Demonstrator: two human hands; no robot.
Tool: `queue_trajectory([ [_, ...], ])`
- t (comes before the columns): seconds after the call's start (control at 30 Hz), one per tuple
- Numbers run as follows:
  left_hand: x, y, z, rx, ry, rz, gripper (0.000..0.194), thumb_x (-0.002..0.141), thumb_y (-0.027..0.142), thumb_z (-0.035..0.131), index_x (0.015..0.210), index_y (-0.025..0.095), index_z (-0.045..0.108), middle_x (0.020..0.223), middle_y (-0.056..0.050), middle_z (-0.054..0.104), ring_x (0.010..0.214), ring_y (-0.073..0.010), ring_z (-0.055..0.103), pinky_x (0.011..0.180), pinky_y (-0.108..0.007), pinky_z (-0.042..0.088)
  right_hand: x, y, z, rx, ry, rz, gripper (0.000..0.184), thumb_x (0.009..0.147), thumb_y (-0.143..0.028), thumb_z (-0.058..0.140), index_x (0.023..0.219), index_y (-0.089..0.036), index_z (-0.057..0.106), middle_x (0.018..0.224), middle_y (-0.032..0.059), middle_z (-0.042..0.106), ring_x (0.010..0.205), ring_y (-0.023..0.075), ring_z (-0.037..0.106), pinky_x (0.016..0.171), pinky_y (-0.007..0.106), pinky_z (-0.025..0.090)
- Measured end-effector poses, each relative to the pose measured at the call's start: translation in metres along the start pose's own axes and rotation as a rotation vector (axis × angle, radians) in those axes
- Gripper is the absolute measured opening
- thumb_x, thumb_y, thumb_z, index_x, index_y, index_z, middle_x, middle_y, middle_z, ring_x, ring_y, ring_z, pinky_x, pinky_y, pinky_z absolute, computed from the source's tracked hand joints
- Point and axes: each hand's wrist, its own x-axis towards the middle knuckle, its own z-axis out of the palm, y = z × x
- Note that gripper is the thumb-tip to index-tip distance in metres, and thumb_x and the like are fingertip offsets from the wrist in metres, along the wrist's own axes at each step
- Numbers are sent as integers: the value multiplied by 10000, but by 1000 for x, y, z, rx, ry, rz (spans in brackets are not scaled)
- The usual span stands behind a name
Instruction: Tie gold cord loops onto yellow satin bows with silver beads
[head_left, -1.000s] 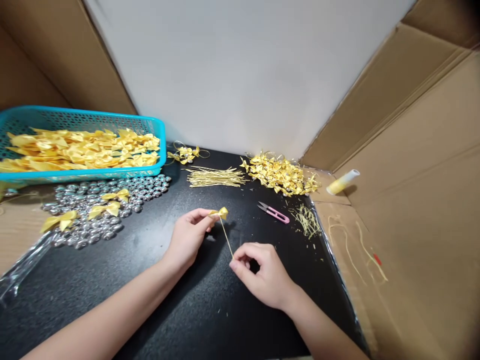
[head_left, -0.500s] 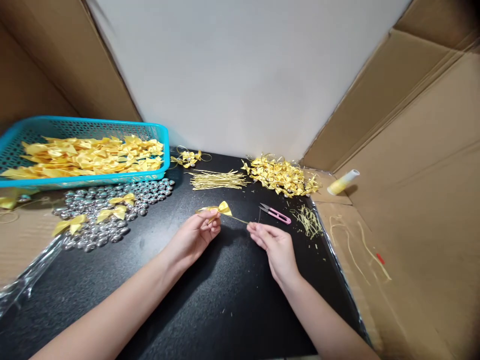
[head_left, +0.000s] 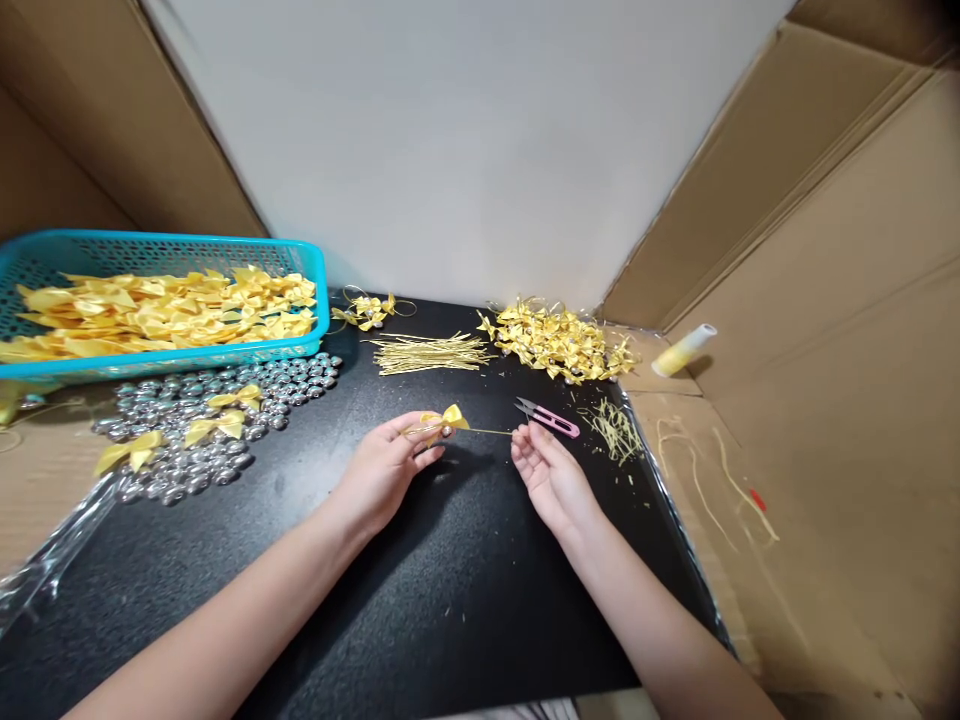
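Observation:
Between thumb and fingers, my left hand [head_left: 390, 465] pinches a yellow ribbon bow [head_left: 452, 417]; a small silvery bead shows just under its knot. From the bow a thin gold cord [head_left: 487, 431] runs nearly straight to the right. My right hand [head_left: 551, 475] has its fingertips closed on that cord's far end. Just behind the right hand lie pink thread snips [head_left: 553, 418]. Beyond both hands is a bundle of cut gold cords [head_left: 431, 353].
A blue basket [head_left: 324, 290] full of yellow bows stands at the left, with silver bells or beads [head_left: 187, 470] and several loose bows before it. Finished-looking bows [head_left: 562, 340] are heaped at the back right. Cord scraps [head_left: 616, 430] and a cardboard wall [head_left: 825, 330] are on the right.
My right hand has drawn away to the right, and more cord now stretches out between the hands. The bow has turned slightly in my left fingers, showing the bead.

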Motion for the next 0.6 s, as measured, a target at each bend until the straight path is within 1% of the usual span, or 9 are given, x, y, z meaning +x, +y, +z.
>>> queue_trajectory([
  [0.13,-2,0,1,65,-5,-10,239,576,255,830,731,157,676,717,-10,698,697,-123,631,613,-209,492,1,0,-2,43,-22,-3,164,710,-124,781,813,-199,677,709,-28,709,671,85,695,660,175,572],
  [0.23,-1,1,1,68,-10,20,249,574,263,832,723,151,666,703,-1,679,664,-117,612,582,-209,486,-1,0,-1,53,-32,37,213,727,-135,768,898,-218,672,721,-40,706,710,87,695,692,187,567],
  [0.33,-1,2,1,44,-5,50,243,575,249,828,719,147,661,697,10,659,639,-98,588,576,-198,482,-7,1,1,44,-73,123,169,716,-148,772,839,-196,666,690,-40,688,678,87,682,665,190,553],
  [0.43,-2,4,3,-25,-7,42,226,582,211,813,728,151,652,676,24,635,612,-79,563,564,-180,472,-11,5,1,-17,-184,227,183,679,-181,796,769,-175,637,590,-54,629,568,80,627,586,197,516],
  [0.53,-7,7,7,-126,-103,-20,196,591,173,787,695,156,623,589,45,568,530,-60,496,504,-161,429,-11,9,0,-91,-276,282,238,650,-215,813,767,-168,611,546,-73,575,506,62,547,543,191,461],
  [0.6,-12,7,10,-157,-200,-70,184,589,156,772,680,160,612,550,54,526,495,-54,455,483,-160,405,-10,11,1,-136,-292,255,258,639,-234,816,757,-169,596,544,-78,555,482,49,491,525,188,426],
])
